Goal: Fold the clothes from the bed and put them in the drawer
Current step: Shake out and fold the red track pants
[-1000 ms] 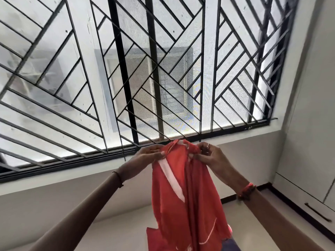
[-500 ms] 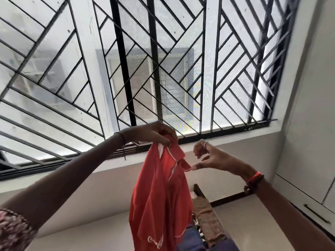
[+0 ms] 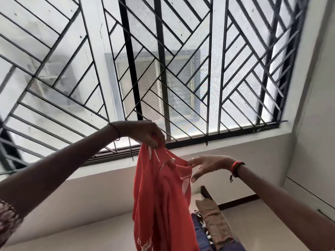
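A red garment [image 3: 163,200] with thin white trim hangs down in front of me. My left hand [image 3: 145,134] grips its top edge, raised in front of the window. My right hand [image 3: 206,165] is lower and to the right, fingers stretched toward the garment's collar or sleeve edge and touching the cloth there. Whether those fingers pinch the cloth is not plain. The garment's lower part runs out of view at the bottom.
A barred window [image 3: 163,69] fills the upper view above a white sill and wall. At the lower right lie more clothes [image 3: 212,225], brown and dark blue patterned. A white cupboard front [image 3: 311,180] stands at the right.
My left hand has lifted the garment's top higher and to the left. My right hand let go of the top edge, dropped lower and now reaches to the cloth's side.
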`<state>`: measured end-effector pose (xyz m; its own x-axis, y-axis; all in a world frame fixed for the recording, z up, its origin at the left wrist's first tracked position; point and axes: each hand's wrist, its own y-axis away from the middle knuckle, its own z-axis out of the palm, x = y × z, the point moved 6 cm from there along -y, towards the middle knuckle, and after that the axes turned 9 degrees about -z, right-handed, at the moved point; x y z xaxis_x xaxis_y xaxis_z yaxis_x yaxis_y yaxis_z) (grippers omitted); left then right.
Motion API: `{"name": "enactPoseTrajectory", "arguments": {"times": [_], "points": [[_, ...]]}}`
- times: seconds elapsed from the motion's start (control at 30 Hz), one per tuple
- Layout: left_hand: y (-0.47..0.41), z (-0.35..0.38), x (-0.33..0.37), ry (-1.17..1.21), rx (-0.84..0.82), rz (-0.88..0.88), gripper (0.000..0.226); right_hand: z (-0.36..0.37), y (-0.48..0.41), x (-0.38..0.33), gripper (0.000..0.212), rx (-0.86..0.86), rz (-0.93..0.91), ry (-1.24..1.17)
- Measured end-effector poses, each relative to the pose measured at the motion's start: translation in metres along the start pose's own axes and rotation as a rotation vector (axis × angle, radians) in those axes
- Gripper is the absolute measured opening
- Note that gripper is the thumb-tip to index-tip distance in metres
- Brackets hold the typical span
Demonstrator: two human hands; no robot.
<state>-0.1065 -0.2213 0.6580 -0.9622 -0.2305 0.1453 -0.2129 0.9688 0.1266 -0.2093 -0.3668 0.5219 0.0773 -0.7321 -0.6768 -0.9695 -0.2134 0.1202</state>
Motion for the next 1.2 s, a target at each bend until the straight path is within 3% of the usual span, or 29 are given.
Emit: {"name": "enactPoseTrajectory", "arguments": {"times": [0.13, 0.3, 0.43, 0.53, 0.6, 0.7, 0.77, 0.87, 0.93, 1.03, 1.13, 1.2], "points": [[0.004, 0.022, -0.038, -0.180, 0.033, -0.022, 0.025, -0.035, 0.003, 0.001, 0.033, 0.178, -0.068, 0.036], [0.000, 0.035, -0.059, -0.144, 0.077, -0.081, 0.070, -0.055, -0.001, -0.011, 0.018, 0.343, -0.148, 0.087], [0.000, 0.035, -0.059, -0.284, 0.100, -0.108, 0.031, -0.065, -0.007, -0.014, 0.025, 0.423, -0.183, 0.143], [0.001, 0.022, -0.065, -0.676, 0.259, -0.223, 0.031, -0.077, -0.006, -0.017, 0.034, 0.508, -0.243, 0.076], [-0.001, 0.012, -0.071, -0.696, 0.355, -0.317, 0.034, -0.088, -0.003, -0.020, 0.044, 0.571, -0.251, -0.001], [-0.004, 0.005, -0.087, -0.108, 0.464, -0.396, 0.026, -0.108, 0.002, -0.019, 0.039, 0.719, -0.238, -0.059], [-0.006, 0.003, -0.098, 0.333, 0.557, -0.340, 0.024, -0.118, 0.006, -0.018, 0.027, 0.789, -0.247, -0.089], [-0.002, 0.000, -0.105, 0.792, 0.627, -0.232, 0.023, -0.129, 0.010, -0.015, 0.020, 0.820, -0.295, -0.232], [-0.002, -0.002, -0.106, 0.969, 0.626, -0.172, 0.021, -0.134, 0.014, -0.016, 0.016, 0.828, -0.330, -0.350], [0.003, -0.011, -0.097, 1.090, 0.580, -0.046, 0.022, -0.141, 0.024, -0.025, 0.049, 0.785, -0.374, -0.522], [0.007, -0.019, -0.089, 1.244, 0.434, 0.037, 0.018, -0.140, 0.034, -0.037, 0.047, 0.568, -0.404, -0.699], [0.008, -0.023, -0.086, 1.250, 0.400, 0.049, 0.017, -0.140, 0.035, -0.037, 0.045, 0.527, -0.336, -0.650]]}}
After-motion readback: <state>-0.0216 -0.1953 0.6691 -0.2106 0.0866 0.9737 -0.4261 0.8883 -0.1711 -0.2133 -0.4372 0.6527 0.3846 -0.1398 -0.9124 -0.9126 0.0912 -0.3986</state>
